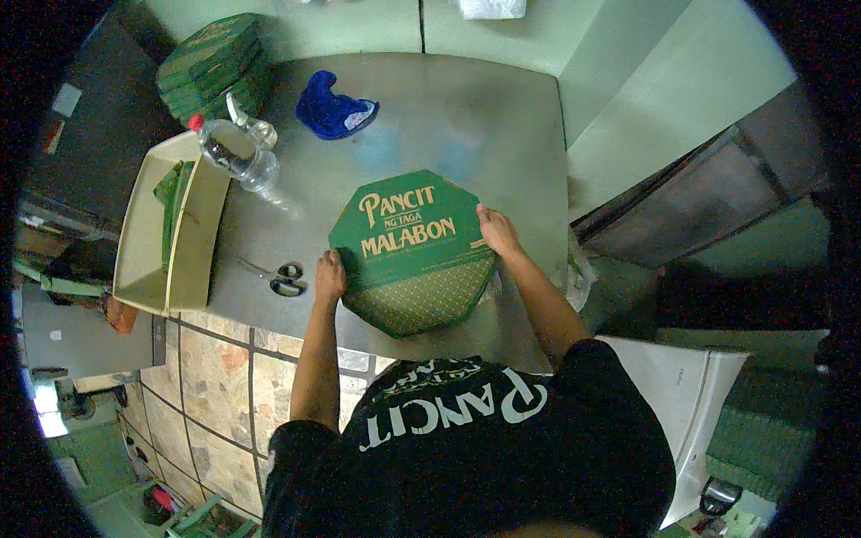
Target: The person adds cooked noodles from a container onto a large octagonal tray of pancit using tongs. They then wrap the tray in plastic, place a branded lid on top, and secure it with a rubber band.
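Observation:
A green octagonal food box [408, 255] with a patterned lower band is in front of me, over the near part of the metal table [502, 125]. Its lid is on. My left hand [331, 274] grips the box's left edge, fingers closed on it. On the opposite side, my right hand [498, 230] holds the right edge with the thumb on top. Whether the box rests fully on the table is hard to tell. Black-handled scissors [283, 278] lie just left of my left hand.
A cream plastic bin [197, 242] with green leaf pieces [172, 206] stands at the left. Beside it are a clear bottle with a red cap [235, 148] and a spray bottle [256, 127]. Farther back sit a blue cloth [332, 108] and stacked green boxes [215, 67].

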`<state>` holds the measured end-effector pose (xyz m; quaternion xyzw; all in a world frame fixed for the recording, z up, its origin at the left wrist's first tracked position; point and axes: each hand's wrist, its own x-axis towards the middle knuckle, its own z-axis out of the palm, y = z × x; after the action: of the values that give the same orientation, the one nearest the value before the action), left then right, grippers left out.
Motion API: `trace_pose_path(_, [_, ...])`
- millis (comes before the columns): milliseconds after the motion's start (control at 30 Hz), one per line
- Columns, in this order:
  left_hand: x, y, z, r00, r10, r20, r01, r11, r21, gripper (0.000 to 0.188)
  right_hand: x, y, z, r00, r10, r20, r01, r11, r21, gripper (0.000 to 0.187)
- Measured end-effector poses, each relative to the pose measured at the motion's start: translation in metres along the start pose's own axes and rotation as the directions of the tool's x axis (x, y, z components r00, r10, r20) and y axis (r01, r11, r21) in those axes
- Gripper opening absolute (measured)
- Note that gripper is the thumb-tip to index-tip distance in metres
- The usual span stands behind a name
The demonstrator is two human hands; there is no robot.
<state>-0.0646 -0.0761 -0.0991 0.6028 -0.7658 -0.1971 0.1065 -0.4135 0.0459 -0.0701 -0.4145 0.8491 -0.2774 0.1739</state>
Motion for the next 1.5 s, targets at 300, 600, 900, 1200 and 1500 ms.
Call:
trace_pose_path(300, [0.005, 0.032, -0.01, 0.945, 0.13, -0.3, -0.263, 0.848, -0.46, 0.045, 0.002, 0.016, 0.009, 0.981, -0.068, -0.179, 0.111, 0.964, 0.243, 0.034])
trace_pose_path(600, [0.07, 0.003, 0.009, 0.955, 0.296, -0.02, -0.26, 0.801, -0.54, 0.044, -0.137, 0.057, -0.006, 0.983, 0.114, -0.146, -0.052, 0.927, 0.372, 0.042])
trace_pose_path(900, [0.051, -0.109, -0.041, 0.965, 0.255, 0.054, -0.246, 0.826, 0.508, 0.053, -0.375, 0.06, -0.014, 0.845, 0.463, -0.267, -0.421, 0.884, 0.201, 0.032])
trace_pose_path(1200, [0.034, -0.04, -0.051, 0.795, 0.597, -0.105, -0.463, 0.71, 0.53, 0.06, -0.37, 0.157, 0.052, 0.716, 0.663, 0.218, -0.489, 0.254, 0.835, 0.054])
trace_pose_path(1500, [-0.225, 0.18, -0.007, 0.164, 0.979, 0.12, -0.87, 0.201, -0.451, 0.044, -0.386, 0.105, 0.02, 0.946, 0.22, 0.236, -0.316, 0.477, 0.82, 0.039])
